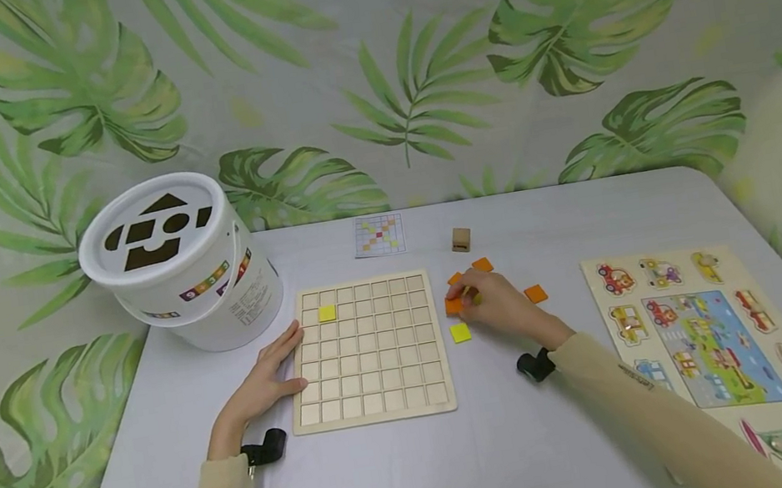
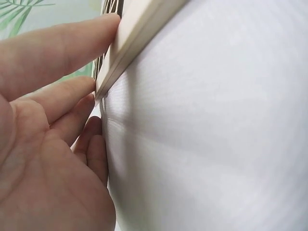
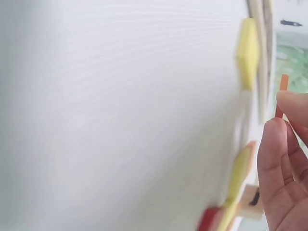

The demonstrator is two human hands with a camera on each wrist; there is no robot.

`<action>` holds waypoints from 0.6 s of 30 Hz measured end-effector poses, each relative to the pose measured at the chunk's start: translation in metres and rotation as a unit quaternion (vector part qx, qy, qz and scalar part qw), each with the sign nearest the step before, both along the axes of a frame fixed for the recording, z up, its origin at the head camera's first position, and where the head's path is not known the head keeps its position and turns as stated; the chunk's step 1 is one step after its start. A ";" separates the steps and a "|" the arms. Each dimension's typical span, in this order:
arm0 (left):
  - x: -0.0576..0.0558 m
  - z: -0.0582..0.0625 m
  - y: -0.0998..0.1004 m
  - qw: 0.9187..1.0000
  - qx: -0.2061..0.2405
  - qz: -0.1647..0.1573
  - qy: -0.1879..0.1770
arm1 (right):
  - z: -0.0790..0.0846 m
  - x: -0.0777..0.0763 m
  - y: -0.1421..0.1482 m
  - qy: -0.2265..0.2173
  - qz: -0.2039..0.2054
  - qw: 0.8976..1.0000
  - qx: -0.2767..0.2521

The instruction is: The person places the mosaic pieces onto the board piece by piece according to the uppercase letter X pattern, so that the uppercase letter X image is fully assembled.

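Note:
A square wooden grid board (image 1: 369, 363) lies on the white table, with one yellow tile (image 1: 327, 312) in a cell near its upper left corner. My left hand (image 1: 264, 385) touches the board's left edge, thumb and fingers fairly straight. Just right of the board, my right hand (image 1: 494, 304) pinches a thin orange tile (image 3: 284, 83) between thumb and finger, above the table. Below that hand lies a yellow tile (image 1: 461, 333). Orange tiles (image 1: 536, 293) are scattered about it, some partly covered by the hand. In the right wrist view a red piece (image 3: 209, 219) shows at the bottom edge.
A white lidded bucket (image 1: 218, 303) with shape holes stands at the back left. A pattern card (image 1: 379, 236) and a small wooden block (image 1: 461, 239) lie behind the board. On the right is a wooden picture puzzle (image 1: 715, 330), partly under my right sleeve.

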State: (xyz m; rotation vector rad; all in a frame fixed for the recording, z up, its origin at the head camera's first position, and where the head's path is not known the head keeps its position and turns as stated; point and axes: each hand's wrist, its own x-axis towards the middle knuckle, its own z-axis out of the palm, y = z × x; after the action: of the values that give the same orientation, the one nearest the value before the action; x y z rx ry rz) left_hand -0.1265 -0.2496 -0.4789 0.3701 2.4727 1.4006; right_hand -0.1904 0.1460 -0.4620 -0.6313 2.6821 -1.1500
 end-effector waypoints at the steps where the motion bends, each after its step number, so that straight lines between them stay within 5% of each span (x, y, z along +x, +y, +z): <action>1: 0.000 0.000 0.000 1.000 0.001 0.000 0.000 | 0.002 -0.001 -0.003 -0.001 0.002 1.000 -0.006; 8: -0.001 -0.002 0.000 1.000 0.000 -0.004 0.001 | 0.007 -0.019 -0.036 -0.007 0.017 1.000 -0.018; 12: 0.003 0.007 0.005 1.000 -0.003 -0.003 0.003 | 0.005 -0.029 -0.054 -0.021 0.020 1.000 -0.012; 18: -0.002 -0.004 0.000 1.000 -0.008 0.001 0.005 | 0.002 -0.036 -0.072 -0.016 0.042 0.999 0.004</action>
State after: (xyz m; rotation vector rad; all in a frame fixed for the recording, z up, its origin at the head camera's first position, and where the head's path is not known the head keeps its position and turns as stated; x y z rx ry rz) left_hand -0.1282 -0.2492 -0.4831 0.3726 2.4923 1.3822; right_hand -0.2268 0.0742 -0.4598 -0.7107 2.6065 -1.1177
